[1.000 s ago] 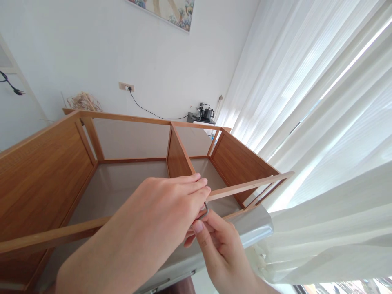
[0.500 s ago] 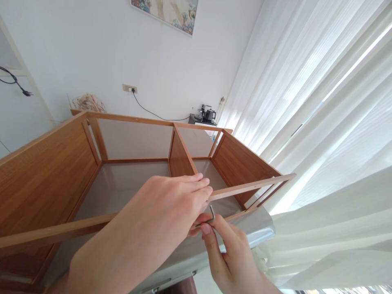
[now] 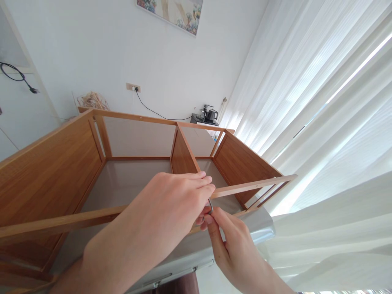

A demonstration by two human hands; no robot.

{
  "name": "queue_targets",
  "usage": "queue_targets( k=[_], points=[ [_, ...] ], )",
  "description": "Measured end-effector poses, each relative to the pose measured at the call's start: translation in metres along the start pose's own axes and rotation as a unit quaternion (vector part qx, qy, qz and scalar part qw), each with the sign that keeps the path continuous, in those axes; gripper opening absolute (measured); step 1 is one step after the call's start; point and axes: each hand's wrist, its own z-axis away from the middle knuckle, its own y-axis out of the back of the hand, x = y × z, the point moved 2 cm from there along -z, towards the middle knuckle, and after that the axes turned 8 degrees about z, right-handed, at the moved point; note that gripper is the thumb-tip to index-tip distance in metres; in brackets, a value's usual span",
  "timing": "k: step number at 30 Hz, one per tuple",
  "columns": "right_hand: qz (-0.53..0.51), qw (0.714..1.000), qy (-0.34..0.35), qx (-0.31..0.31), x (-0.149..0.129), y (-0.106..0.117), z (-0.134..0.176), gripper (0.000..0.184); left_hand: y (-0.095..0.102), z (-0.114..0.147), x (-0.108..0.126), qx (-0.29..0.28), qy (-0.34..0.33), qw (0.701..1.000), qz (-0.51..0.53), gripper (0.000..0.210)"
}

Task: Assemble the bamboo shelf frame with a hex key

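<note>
My left hand [image 3: 180,200] is closed over the front rail [image 3: 251,186] of a wooden frame, where the middle divider panel [image 3: 183,151] meets it. Just below, my right hand [image 3: 231,234] pinches a small bent hex key [image 3: 211,206] between thumb and index finger. The key's short end points up at the rail's underside, beside my left fingers. Whether its tip sits in a screw is hidden. Left-hand fingertips under the rail show close to the key.
The frame has a left side panel [image 3: 58,175] and a right side panel [image 3: 245,163], and rests on a glossy grey surface [image 3: 137,183]. White curtains [image 3: 330,143] hang at the right. Behind, a black kettle [image 3: 212,115] stands near the wall, with a cable [image 3: 153,113] running to a socket.
My right hand has moved up slightly, bringing the hex key's short end close under the rail. My left hand keeps its hold, and the view has shifted a little.
</note>
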Motion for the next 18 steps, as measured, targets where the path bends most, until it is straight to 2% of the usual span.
queue_targets(
  k=[6,13,18],
  points=[
    [0.049,0.999,0.014,0.002,0.0009,0.0013,0.0016,0.021,-0.0013,-0.0011,0.0003,0.026,0.006,1.0,0.006,0.027],
    [0.116,0.992,0.045,0.019,0.005,0.004,0.0025,0.023,-0.0051,0.0033,-0.0048,0.009,-0.008,1.0,-0.01,0.031],
    [0.196,0.977,0.075,0.04,0.0033,0.0092,0.0006,0.026,-0.006,0.0036,-0.0055,0.0,-0.009,1.0,-0.023,0.032]
  ],
)
